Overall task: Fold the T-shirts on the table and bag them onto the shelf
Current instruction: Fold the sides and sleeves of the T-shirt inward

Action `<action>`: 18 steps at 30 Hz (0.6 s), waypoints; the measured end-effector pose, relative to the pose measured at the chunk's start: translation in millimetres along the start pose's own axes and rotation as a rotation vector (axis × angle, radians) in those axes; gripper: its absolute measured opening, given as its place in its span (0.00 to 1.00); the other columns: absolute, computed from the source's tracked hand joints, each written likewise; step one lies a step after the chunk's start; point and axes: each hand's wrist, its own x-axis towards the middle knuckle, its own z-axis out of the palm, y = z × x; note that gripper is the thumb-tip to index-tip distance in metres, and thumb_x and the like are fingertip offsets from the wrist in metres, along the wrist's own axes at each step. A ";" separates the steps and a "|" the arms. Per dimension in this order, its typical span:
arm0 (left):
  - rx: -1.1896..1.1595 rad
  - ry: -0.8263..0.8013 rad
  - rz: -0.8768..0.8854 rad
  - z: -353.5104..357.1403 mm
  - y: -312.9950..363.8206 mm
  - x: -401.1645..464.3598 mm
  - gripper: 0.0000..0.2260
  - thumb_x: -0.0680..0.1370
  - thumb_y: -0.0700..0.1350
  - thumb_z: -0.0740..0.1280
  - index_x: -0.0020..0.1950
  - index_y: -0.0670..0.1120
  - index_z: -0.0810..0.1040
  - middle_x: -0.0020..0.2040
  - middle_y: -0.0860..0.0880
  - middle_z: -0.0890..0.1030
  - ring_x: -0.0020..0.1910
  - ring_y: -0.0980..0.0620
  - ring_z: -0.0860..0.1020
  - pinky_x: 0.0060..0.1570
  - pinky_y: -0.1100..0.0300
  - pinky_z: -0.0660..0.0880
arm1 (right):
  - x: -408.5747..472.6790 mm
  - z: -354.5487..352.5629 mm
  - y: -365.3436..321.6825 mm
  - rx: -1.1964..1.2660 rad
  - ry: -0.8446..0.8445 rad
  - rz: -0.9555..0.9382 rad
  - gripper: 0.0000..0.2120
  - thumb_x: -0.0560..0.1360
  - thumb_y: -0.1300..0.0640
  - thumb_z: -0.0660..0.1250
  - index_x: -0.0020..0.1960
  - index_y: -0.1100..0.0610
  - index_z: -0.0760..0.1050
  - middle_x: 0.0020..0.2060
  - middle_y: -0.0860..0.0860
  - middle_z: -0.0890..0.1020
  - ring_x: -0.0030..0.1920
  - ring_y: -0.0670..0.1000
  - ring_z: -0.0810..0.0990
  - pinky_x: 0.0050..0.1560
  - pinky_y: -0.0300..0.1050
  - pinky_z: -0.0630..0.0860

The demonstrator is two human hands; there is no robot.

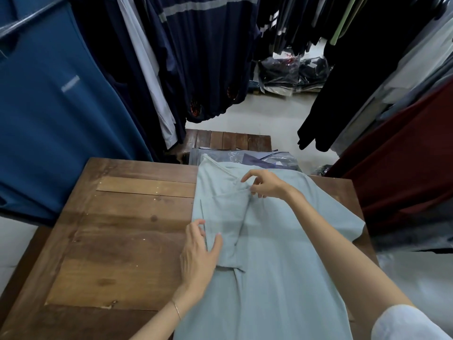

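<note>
A pale blue-grey T-shirt (282, 253) lies spread on the right half of the wooden table (122, 229), its left side and sleeve folded inward over the body. My left hand (198, 253) rests on the folded sleeve's left edge, thumb and fingers pinching the cloth. My right hand (264, 184) is farther up near the collar, fingertips pinching the fold at the shoulder. The shirt's right sleeve hangs out toward the table's right edge.
Bagged folded garments (245, 157) lie on a lower wooden surface (228, 139) beyond the table. Hanging clothes crowd in: blue (56, 114) and navy at left, maroon (404, 155) and black at right. More bagged clothes (291, 72) sit on the floor at the back.
</note>
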 end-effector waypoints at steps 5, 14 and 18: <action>0.328 -0.191 0.439 17.6 -1.3 -6.7 0.12 0.71 0.58 0.62 0.38 0.51 0.69 0.35 0.56 0.68 0.32 0.56 0.70 0.32 0.67 0.62 | 10.8 6.6 1.5 -0.120 -0.169 0.014 0.06 0.71 0.59 0.73 0.47 0.53 0.78 0.38 0.56 0.81 0.33 0.51 0.78 0.33 0.38 0.74; 0.349 -0.250 0.443 31.4 -3.3 -6.5 0.11 0.73 0.54 0.59 0.33 0.50 0.67 0.31 0.54 0.70 0.31 0.53 0.72 0.29 0.61 0.65 | 18.8 15.8 5.3 -0.175 0.012 0.006 0.04 0.72 0.63 0.70 0.42 0.57 0.76 0.33 0.48 0.78 0.37 0.51 0.78 0.40 0.41 0.77; 0.350 -0.233 0.532 30.3 -10.2 13.4 0.09 0.77 0.51 0.59 0.53 0.49 0.74 0.53 0.51 0.76 0.52 0.51 0.74 0.51 0.57 0.72 | 15.4 28.6 7.5 -0.221 0.198 0.002 0.04 0.71 0.61 0.66 0.42 0.52 0.76 0.38 0.49 0.77 0.44 0.54 0.78 0.42 0.43 0.72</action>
